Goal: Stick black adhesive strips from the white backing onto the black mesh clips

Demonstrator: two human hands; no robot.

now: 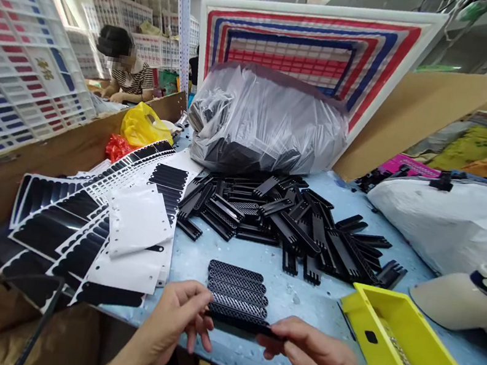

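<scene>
Between my two hands is a narrow black plastic strip (243, 324), held level near the table's front edge. My left hand (182, 312) pinches its left end, and my right hand (312, 356) grips its right end between thumb and fingers. Directly behind it lie several black strips with a diamond lattice (237, 290), set side by side in a neat row on the blue table (192, 264). Farther back spreads a loose heap of black slotted plastic strips (284, 220), some showing the lattice face and others plain.
Sheets of black stickers (75, 210) and white backing paper (138, 224) cover the left side. A yellow bin (410, 360) with small metal parts stands right, beside a white cap (461, 300). A clear bag (267, 124) of black parts sits behind the heap. Another person (128, 73) works back left.
</scene>
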